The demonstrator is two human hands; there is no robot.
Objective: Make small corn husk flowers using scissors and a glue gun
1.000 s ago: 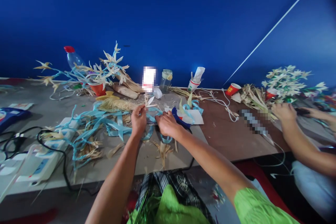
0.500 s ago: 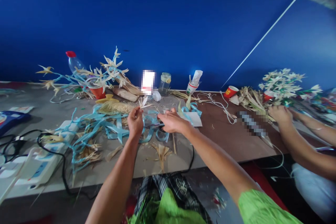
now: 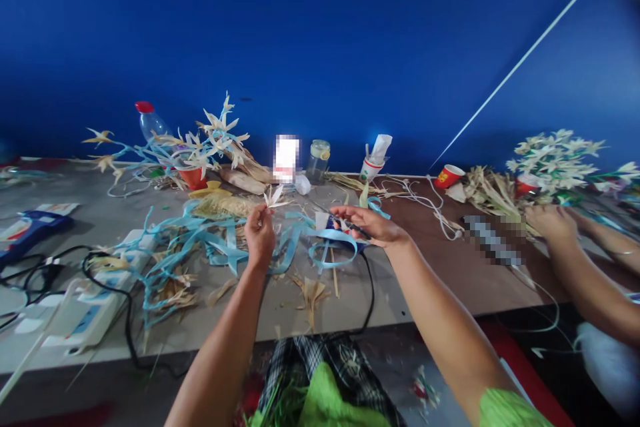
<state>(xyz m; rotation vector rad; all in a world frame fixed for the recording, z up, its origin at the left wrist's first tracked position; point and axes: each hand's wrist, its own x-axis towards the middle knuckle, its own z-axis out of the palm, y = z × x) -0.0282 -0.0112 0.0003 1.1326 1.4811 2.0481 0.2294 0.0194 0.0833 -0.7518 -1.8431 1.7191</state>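
My left hand (image 3: 260,237) is closed in a pinch on a small pale straw flower (image 3: 274,197), held up above the table. My right hand (image 3: 373,225) reaches to the right of it, with the fingers curled over a dark blue corded tool (image 3: 334,224) whose black cord (image 3: 369,287) runs off the table's front edge. A loop of light blue ribbon (image 3: 333,252) lies just below that hand. A tangle of blue ribbon strips (image 3: 200,240) and dry husk scraps (image 3: 311,288) covers the grey table (image 3: 280,310) between and left of my hands.
At the back stand a red-capped bottle (image 3: 150,121), a spray of straw flowers (image 3: 210,137), a glass jar (image 3: 319,159), a paper cup (image 3: 371,165) and a red cup (image 3: 447,175). A white power strip (image 3: 85,313) lies left. Another person's hand (image 3: 550,223) works at the right near a white bouquet (image 3: 560,153).
My right hand has left the flower and moved right onto the dark blue tool. My left hand has kept hold of the flower and stayed about where it was.
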